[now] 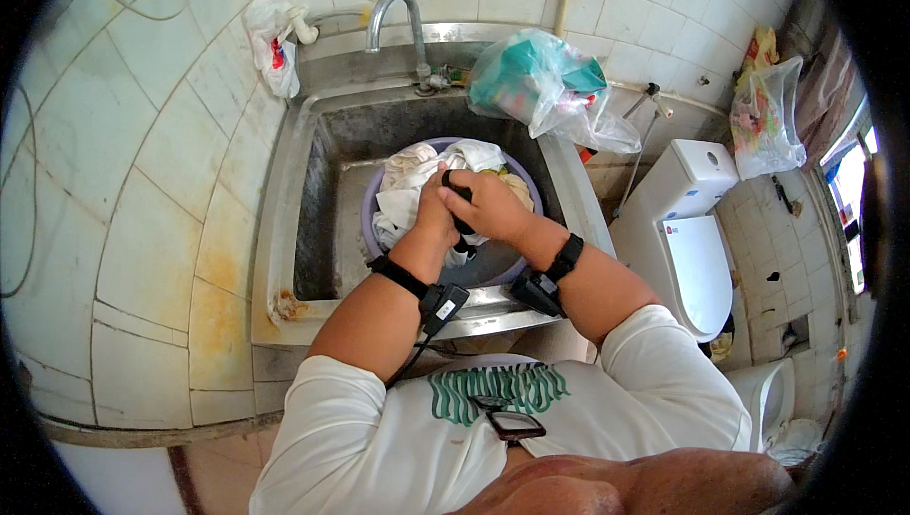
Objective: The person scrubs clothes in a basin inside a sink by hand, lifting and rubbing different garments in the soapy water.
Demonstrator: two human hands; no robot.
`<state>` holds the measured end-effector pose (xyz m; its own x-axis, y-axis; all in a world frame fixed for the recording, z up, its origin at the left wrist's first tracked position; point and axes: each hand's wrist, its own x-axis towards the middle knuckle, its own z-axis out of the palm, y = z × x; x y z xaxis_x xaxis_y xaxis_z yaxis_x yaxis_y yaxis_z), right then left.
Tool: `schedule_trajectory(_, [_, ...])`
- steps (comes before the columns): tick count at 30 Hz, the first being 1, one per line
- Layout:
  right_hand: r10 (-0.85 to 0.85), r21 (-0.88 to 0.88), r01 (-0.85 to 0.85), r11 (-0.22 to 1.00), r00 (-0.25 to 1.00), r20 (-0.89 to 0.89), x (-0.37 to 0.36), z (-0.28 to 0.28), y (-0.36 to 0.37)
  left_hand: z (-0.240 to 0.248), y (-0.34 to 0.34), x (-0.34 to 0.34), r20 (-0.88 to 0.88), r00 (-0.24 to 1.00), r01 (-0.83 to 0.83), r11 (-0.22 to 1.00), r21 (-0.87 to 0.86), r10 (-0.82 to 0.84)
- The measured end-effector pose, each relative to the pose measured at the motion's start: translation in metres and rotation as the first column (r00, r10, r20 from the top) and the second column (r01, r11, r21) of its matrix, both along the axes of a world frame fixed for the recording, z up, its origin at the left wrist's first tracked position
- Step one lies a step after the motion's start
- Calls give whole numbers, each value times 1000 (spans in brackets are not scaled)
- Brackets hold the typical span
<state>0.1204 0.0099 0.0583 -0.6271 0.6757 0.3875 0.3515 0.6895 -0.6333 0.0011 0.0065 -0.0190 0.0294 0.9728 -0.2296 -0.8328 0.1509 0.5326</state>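
Note:
Inside the steel sink, a purple basin [368, 204] holds wet white clothes [398, 200], with a yellowish piece among them. Over the basin my left hand [436, 210] and my right hand [491, 207] press together, fingers closed. A black, soft-looking strip [462, 224] shows between them and hangs toward the basin; its kind is unclear. Part of it crosses the right hand near the fingers. What the left fingers grip is hidden behind the hands. Each wrist wears a black strap with a small black box.
A curved metal faucet [396, 10] rises behind the steel sink [275, 259]. On the sink's back right corner sits a clear plastic bag [540, 79] with green contents. A white toilet [695, 264] stands to the right, below another hanging bag [770, 117]. Tiled wall borders the left.

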Motion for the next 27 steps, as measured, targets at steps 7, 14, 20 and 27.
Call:
schedule_trajectory(7, [-276, -185, 280, 942, 960, 50, 10, -27, 41, 32, -7, 13, -414, 910, -3, 995, -99, -38])
schedule_trajectory(14, [-244, -270, 247, 930, 969, 47, 15, -37, 52, 32, -8, 5, -397, 918, -10, 1000, -21, 1])
schedule_trajectory(20, [-134, -672, -156, 724, 924, -358, 13, -22, 39, 41, -7, -6, -283, 931, -205, 972, 111, 229])
schedule_trajectory(27, [-232, -610, -69, 789, 887, -400, 19, -24, 50, 41, -5, -12, -368, 894, -214, 965, 149, 255])
